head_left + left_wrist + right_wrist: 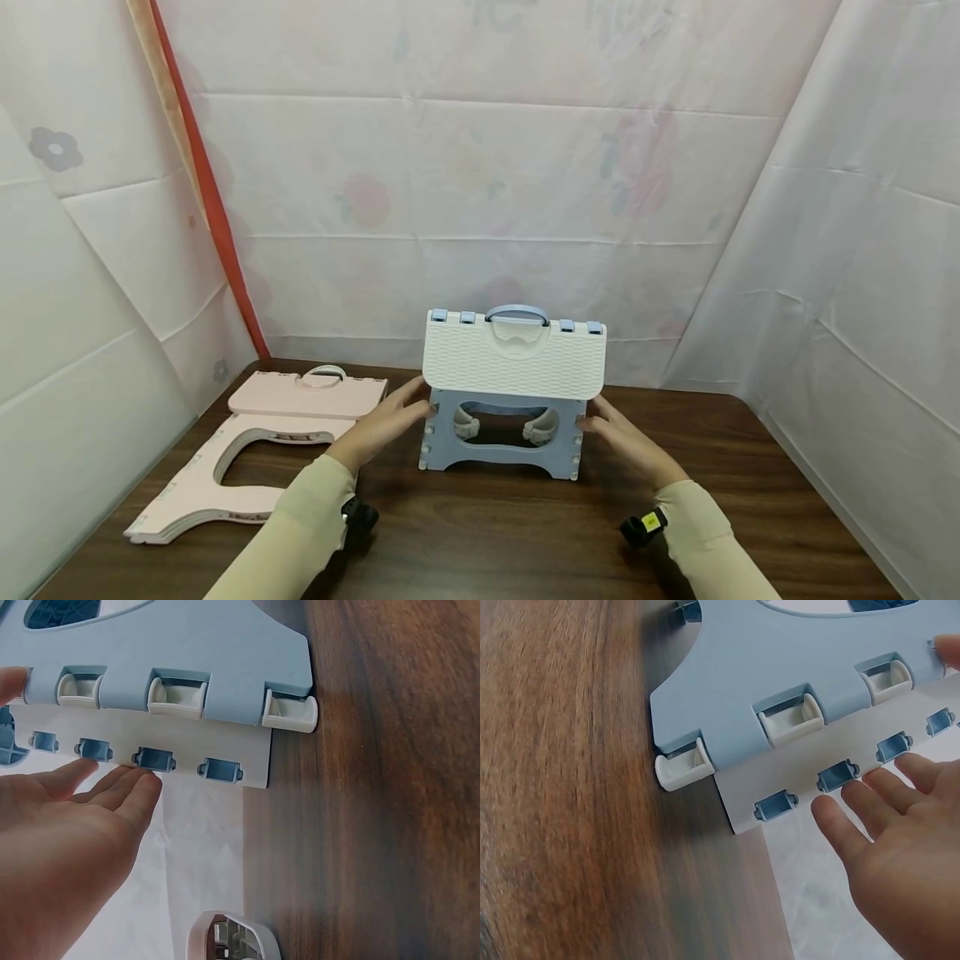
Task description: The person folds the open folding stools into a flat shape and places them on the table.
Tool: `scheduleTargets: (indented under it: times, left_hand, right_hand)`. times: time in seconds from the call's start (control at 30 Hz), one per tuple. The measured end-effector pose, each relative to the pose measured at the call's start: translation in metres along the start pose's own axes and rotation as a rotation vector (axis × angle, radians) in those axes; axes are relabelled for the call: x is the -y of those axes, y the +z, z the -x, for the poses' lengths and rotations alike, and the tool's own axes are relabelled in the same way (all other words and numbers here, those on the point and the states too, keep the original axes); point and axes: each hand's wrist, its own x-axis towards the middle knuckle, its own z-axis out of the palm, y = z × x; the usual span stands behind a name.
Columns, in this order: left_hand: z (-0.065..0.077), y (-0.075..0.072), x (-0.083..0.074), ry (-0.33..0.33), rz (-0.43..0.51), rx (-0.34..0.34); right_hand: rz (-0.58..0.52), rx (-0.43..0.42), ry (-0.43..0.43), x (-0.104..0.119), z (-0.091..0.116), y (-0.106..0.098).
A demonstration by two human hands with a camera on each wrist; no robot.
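A folding step stool point(517, 375) stands on the table between my hands, its white textured top tilted toward me and its pale blue leg panel point(498, 457) below. At its left side is my left hand point(386, 423), the thumb by the blue panel and the nearly straight fingers at the edge of the white panel point(251, 754) behind. My right hand point(628, 440) mirrors this on the other side, fingertips right at that white panel's blue hinge pieces point(838, 776). A blue carrying handle point(517, 312) tops the stool.
On the left of the dark wooden table point(480, 542), a pink folding stool point(198, 475) lies folded flat, close by my left forearm. Pale patterned sheets point(480, 183) hang behind the table and at both sides.
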Motion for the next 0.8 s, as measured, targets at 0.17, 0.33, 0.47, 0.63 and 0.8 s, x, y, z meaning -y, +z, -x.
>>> scheduleTargets:
  times: [0.17, 0.33, 0.47, 0.63, 0.8]
  left_hand:
    - [-0.0005, 0.0007, 0.0001, 0.008, 0.013, -0.002]
    - [-0.0008, 0.0006, 0.0, 0.019, 0.021, -0.006]
    - [-0.0015, 0.0007, 0.0003, 0.023, 0.032, -0.006]
    - [-0.002, 0.0011, 0.0005, 0.032, 0.034, -0.005]
    - [-0.002, 0.0013, 0.001, 0.036, 0.037, -0.005]
  right_hand:
    - [-0.002, -0.006, 0.019, 0.0011, 0.0012, 0.0005]
    - [-0.006, -0.014, 0.017, 0.0017, 0.0013, 0.0011]
    - [-0.017, -0.02, 0.011, 0.0017, 0.0007, 0.0018]
    - [-0.026, -0.029, 0.01, -0.0003, 0.0, 0.0023]
    - [-0.031, -0.023, 0.002, -0.0013, 0.0, 0.0021]
